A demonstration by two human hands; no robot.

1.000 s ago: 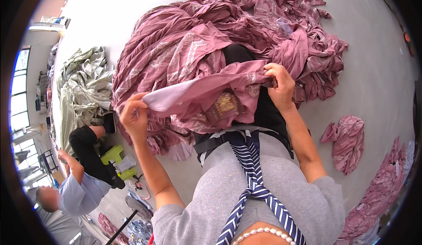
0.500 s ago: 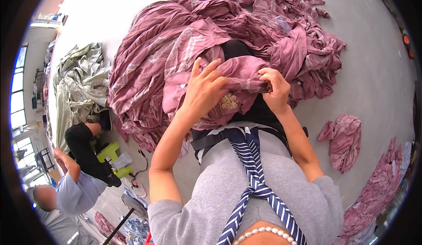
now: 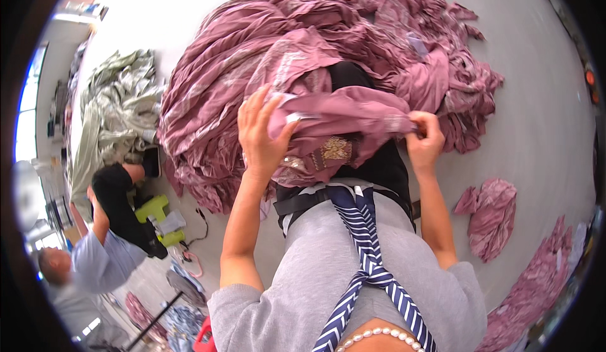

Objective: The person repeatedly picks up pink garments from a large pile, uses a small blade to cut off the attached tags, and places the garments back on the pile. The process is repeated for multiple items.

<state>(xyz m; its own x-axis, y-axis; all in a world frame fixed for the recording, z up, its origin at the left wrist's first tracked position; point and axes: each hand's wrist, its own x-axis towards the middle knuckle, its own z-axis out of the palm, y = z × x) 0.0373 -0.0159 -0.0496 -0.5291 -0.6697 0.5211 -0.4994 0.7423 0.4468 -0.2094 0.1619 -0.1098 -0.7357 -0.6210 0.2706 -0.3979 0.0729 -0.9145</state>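
A mauve garment (image 3: 353, 109) lies across my lap, a narrow part of it lifted and drawn out sideways between my hands. It carries a gold ornament (image 3: 336, 148) and a pale patterned band close to its right end. My right hand (image 3: 427, 142) pinches that end, with a small dark bit at the fingertips that I cannot make out. At the other end, my left hand (image 3: 257, 139) has its fingers stretched up and its thumb apart, the cloth's edge lying between them. Blurred white patches show on the cloth beside that thumb.
A large heap of mauve garments (image 3: 252, 55) spreads in front of me. Pale green garments (image 3: 117, 109) lie left, near a seated person (image 3: 107, 257) and a bright green stool (image 3: 154, 210). To the right are a small mauve bundle (image 3: 492, 216) and another mauve pile (image 3: 530, 289).
My right hand has moved right and slightly down, pulling the cloth out longer. The left hand has shifted left, its fingers now upright. The seated person has leaned a little.
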